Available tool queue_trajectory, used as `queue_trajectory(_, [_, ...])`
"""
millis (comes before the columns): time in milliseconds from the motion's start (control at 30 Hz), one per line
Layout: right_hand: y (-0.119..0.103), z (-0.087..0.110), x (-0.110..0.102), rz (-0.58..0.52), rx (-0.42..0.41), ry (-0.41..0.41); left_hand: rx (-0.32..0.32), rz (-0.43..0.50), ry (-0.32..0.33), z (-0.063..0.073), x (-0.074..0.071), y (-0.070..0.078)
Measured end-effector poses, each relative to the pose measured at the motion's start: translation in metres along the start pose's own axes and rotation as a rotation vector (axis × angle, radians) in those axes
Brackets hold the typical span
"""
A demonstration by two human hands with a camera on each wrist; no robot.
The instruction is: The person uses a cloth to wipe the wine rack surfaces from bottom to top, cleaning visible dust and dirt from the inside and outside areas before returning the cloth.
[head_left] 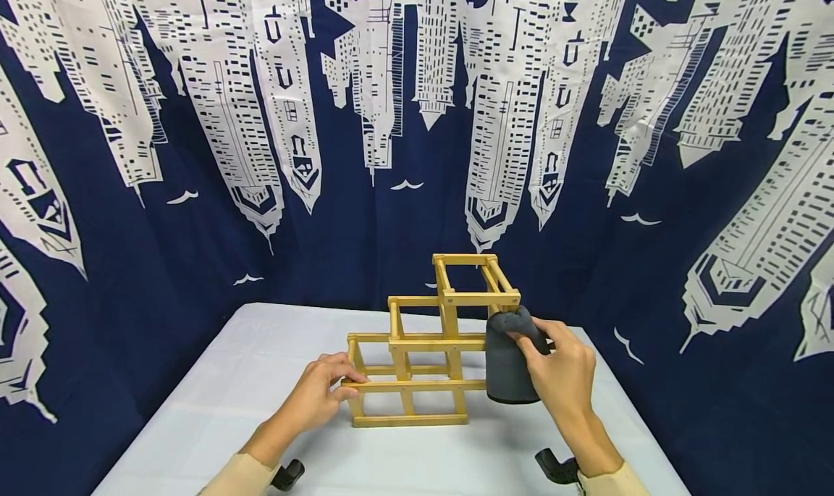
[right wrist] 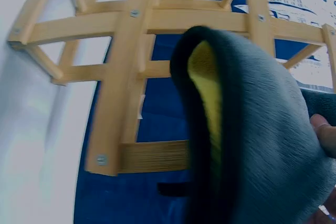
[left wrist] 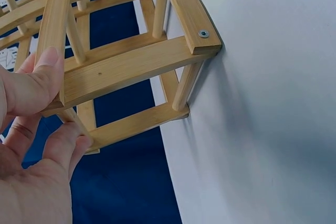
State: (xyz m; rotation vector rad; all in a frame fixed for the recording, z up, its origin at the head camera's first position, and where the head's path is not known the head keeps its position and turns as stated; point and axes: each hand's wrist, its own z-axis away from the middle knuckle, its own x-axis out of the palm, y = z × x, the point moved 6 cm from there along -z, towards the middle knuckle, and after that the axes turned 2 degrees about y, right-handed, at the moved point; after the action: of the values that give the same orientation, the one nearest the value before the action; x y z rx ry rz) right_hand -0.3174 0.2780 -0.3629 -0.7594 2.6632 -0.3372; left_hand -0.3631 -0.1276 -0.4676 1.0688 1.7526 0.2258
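A stepped rack of light wooden slats and round rods (head_left: pixel 417 386) stands on the white table. At its left end my left hand (head_left: pixel 319 391) grips a corner; the left wrist view shows the thumb (left wrist: pixel 39 87) on a slat and fingers around a rod. My right hand (head_left: pixel 565 369) holds a dark grey cloth (head_left: pixel 511 366) at the rack's right side, hanging over part of the slats. In the right wrist view the folded cloth (right wrist: pixel 278 119) has a dark border and a yellow inner face. Whether the cloth touches the wood is unclear.
The white tabletop (head_left: pixel 247 387) reaches out around the rack. Behind it hangs a navy curtain (head_left: pixel 352 242) printed with white buildings. Black curved pieces (head_left: pixel 288 474) sit at both wrists.
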Motion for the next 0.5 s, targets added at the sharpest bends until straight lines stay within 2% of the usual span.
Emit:
queue_trajectory(167, [-0.004,-0.002,-0.005,-0.052,-0.031,0.054,-0.036,-0.004,0.013,0.003,0.001,-0.002])
queue_trajectory(267, [-0.005,0.003,-0.013,-0.103,-0.032,0.120,-0.041,0.009,0.016,0.004,0.003,-0.002])
queue_trajectory(400, [-0.016,-0.001,-0.025,-0.201,-0.069,0.302,-0.048,0.016,0.016,0.004,0.003,-0.001])
queue_trajectory(500, [-0.040,-0.014,-0.026,-0.248,-0.177,0.425,-0.056,0.015,0.021,0.003,0.001,-0.001])
